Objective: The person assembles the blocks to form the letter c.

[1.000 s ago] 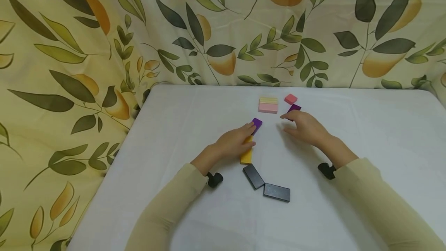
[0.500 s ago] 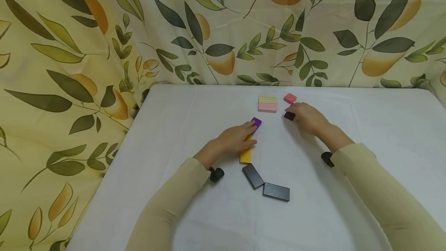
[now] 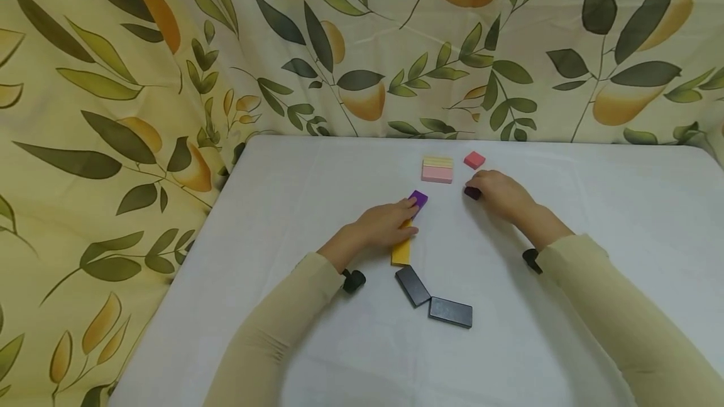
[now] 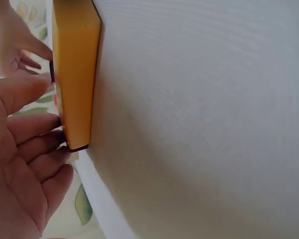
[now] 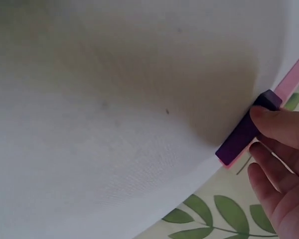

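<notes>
My left hand [image 3: 381, 223] lies over the line of blocks in the head view, its fingers reaching onto a purple block [image 3: 419, 198] and its thumb crossing a yellow block [image 3: 401, 254]. In the left wrist view these fingers look relaxed and extended beside the yellow block [image 4: 77, 84]. My right hand [image 3: 503, 195] pinches a dark purple block [image 3: 472, 193] near the back of the table. The right wrist view has the thumb pressed on the face of this dark purple block [image 5: 238, 132], with the index finger hidden behind it.
A pink block [image 3: 437, 174] and pale yellow blocks [image 3: 438, 161] sit together at the back, with a red block [image 3: 474, 159] to their right. Two black blocks [image 3: 413, 286] [image 3: 450, 312] continue the line toward the front. A patterned curtain [image 3: 362, 49] hangs behind the white table [image 3: 622, 256].
My right hand has closed its fingers on the dark purple block and drawn it slightly toward me, away from the red block. The left hand has stayed almost in place.
</notes>
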Demonstrator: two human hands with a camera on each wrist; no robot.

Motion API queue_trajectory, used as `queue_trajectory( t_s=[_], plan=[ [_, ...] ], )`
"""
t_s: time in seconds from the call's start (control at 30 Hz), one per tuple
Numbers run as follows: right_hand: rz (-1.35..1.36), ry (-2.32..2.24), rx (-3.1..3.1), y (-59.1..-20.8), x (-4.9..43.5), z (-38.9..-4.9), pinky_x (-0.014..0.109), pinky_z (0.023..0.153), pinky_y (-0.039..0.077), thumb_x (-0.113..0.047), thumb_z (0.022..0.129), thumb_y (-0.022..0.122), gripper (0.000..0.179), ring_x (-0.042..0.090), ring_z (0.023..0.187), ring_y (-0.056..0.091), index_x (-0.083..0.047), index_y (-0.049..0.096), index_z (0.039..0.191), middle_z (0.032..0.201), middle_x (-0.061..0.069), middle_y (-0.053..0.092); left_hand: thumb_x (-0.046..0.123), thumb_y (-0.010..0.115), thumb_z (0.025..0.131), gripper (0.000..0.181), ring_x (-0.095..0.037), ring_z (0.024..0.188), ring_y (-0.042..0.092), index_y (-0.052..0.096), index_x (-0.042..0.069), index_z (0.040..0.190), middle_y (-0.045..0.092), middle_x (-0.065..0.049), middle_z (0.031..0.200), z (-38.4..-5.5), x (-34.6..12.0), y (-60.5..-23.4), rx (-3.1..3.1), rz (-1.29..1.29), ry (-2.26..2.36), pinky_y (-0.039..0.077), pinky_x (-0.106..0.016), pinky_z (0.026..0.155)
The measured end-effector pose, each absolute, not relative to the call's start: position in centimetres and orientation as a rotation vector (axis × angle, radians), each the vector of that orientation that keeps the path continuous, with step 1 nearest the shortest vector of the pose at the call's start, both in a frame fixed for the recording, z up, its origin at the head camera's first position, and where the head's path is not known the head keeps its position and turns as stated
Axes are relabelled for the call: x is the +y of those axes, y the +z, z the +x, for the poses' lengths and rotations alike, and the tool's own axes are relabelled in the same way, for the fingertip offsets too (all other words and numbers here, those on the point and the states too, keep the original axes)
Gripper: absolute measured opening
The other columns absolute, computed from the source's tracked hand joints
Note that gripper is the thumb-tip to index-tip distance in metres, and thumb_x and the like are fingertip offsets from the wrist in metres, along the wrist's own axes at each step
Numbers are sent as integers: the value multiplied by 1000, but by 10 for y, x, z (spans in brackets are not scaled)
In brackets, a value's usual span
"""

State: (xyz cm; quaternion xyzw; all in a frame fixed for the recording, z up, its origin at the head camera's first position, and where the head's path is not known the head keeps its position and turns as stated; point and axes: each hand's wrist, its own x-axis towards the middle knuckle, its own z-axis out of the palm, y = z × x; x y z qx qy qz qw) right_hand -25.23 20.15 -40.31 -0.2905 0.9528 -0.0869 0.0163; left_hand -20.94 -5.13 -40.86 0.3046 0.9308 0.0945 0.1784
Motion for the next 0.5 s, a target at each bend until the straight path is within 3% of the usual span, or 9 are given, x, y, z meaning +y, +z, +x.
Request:
queue_trajectory(
  t_s=[0.5],
  plan=[
    [-960, -343, 2907, -401, 190, -234, 46, 80, 48, 3, 75, 72, 27, 30, 83, 57, 8, 66, 101, 88, 16, 60, 44, 50, 92, 63, -16, 135, 23, 32, 13, 143, 25, -2, 149, -212, -49, -410, 2637, 837, 248, 25, -30, 105]
  ],
)
